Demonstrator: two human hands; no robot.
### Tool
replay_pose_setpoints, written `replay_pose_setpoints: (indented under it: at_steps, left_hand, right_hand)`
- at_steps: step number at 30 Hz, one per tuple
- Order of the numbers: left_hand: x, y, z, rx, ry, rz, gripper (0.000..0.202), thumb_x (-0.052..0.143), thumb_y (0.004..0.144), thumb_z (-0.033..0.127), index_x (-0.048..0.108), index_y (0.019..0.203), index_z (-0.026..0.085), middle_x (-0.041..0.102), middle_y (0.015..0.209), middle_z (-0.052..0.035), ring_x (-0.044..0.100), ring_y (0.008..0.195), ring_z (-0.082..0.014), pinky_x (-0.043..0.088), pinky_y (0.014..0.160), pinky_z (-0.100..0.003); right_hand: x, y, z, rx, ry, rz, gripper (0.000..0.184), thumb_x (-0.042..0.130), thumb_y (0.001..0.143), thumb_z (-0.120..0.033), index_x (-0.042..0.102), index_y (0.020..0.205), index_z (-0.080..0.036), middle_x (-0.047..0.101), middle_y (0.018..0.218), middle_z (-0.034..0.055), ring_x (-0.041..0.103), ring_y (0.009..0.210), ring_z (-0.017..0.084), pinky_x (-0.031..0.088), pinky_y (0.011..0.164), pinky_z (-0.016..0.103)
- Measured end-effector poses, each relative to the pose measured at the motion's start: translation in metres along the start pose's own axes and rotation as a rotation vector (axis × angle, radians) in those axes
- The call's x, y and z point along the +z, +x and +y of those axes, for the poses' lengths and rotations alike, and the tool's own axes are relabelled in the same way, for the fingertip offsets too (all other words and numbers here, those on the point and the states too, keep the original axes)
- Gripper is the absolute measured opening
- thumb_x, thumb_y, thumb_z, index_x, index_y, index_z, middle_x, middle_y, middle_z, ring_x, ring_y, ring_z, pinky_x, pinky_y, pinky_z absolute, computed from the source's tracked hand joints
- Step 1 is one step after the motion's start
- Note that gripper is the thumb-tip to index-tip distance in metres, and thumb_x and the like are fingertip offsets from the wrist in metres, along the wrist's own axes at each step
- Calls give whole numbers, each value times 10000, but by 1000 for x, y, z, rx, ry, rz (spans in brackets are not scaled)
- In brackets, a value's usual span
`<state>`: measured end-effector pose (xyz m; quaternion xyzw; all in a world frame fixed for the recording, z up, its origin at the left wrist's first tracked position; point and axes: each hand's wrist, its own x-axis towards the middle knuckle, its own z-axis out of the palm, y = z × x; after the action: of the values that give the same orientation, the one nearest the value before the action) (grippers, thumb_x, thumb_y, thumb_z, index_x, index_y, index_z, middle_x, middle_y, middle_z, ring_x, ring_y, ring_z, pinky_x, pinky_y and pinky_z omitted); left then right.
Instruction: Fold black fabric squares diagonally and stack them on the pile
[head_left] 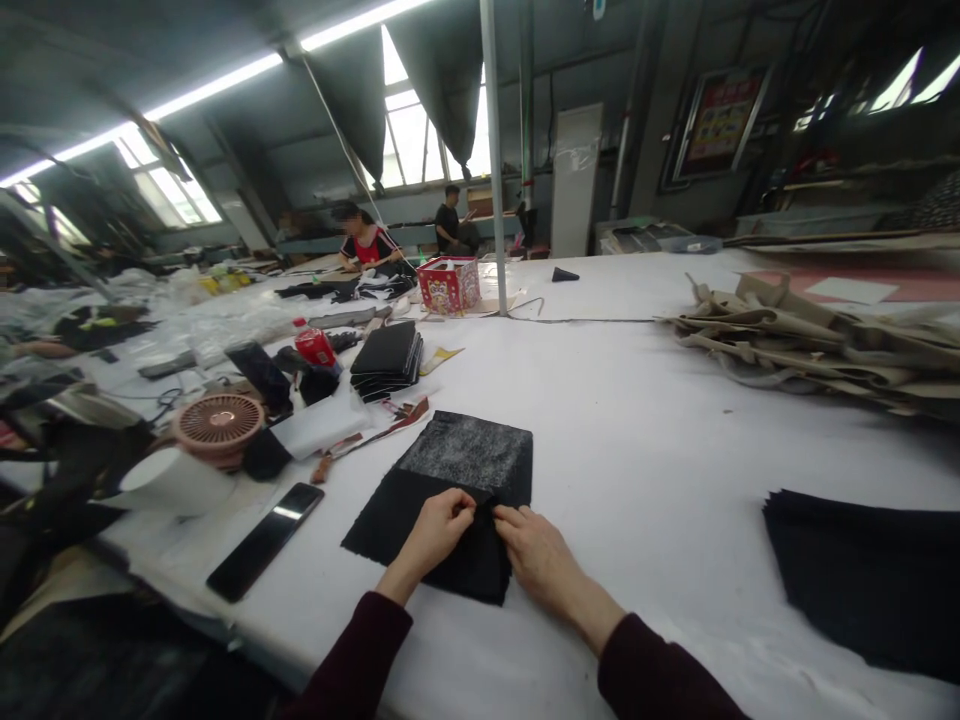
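Note:
A black fabric piece (pixel 390 520) lies on the white table in front of me, with a speckled grey patch (pixel 469 450) showing on its far part. My left hand (pixel 442 525) pinches the black fabric near its middle, thumb and fingertips pressed together. Close on the right, my right hand (pixel 529 545) grips the same fabric, its fingertips bunching up a small fold between the two hands. The fingertips partly hide what they hold. Whether the fabric is one layer or several, I cannot tell.
Left of the fabric lie a phone (pixel 266 540), a pink fan (pixel 219 425), a red-labelled bottle (pixel 315 345) and a stack of black pieces (pixel 386 360). Right are black fabric (pixel 870 570) and a beige heap (pixel 810 335). A pole (pixel 493 160) rises behind; two people sit farther back.

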<state>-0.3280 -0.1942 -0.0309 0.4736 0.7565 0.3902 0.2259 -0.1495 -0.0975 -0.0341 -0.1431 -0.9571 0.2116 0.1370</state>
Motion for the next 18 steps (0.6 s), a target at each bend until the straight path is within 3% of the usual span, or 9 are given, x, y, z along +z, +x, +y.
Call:
replay_pose_setpoints:
  at_steps: [4, 7, 10, 14, 17, 18]
  left_hand:
    - [-4, 6, -6, -57, -235, 18, 132, 623, 713, 286, 666, 716, 162, 606, 658, 10, 539, 641, -144, 438, 655, -247]
    - [-24, 9, -20, -126, -459, 119, 191, 633, 708, 344, 648, 733, 155, 618, 657, 0, 573, 631, -146, 479, 643, -250]
    - [-66, -2, -42, -183, -644, 336, 231, 583, 703, 403, 608, 743, 178, 631, 646, -6, 614, 660, -155, 518, 666, -254]
    - [-140, -49, -66, -206, -917, 666, 238, 487, 733, 386, 632, 857, 244, 719, 782, 14, 663, 911, -187, 551, 790, -278]
    - [-185, -92, -64, -199, -1027, 880, 268, 462, 805, 354, 638, 1007, 356, 739, 952, 119, 615, 1121, -188, 528, 935, -374]
    - [-195, -103, -57, -192, -999, 886, 294, 469, 807, 390, 632, 1050, 374, 737, 984, 123, 591, 1171, -203, 503, 981, -414]
  right_hand:
    - [5, 2, 3, 19, -27, 6, 384, 390, 903, -65, 641, 1168, -186, 584, 1310, 78, 564, 1046, 203, 451, 933, 339]
    - [9, 1, 5, 46, -16, 23, 440, 378, 899, -50, 613, 1238, -199, 564, 1344, 57, 549, 1097, 196, 426, 972, 328]
    - [11, 0, 4, 60, -19, 29, 440, 366, 903, -47, 621, 1226, -203, 570, 1337, 42, 552, 1084, 195, 426, 971, 326]
    - [12, 0, 3, 57, -25, 39, 443, 360, 901, -42, 616, 1226, -200, 564, 1344, 35, 549, 1092, 201, 424, 975, 332]
    - [14, 0, 4, 70, -35, 29, 438, 378, 894, -52, 615, 1228, -207, 553, 1360, 35, 552, 1096, 213, 433, 967, 353]
    - [14, 0, 5, 79, -34, 26, 429, 384, 898, -61, 617, 1226, -210, 545, 1371, 39, 555, 1097, 216, 435, 969, 365]
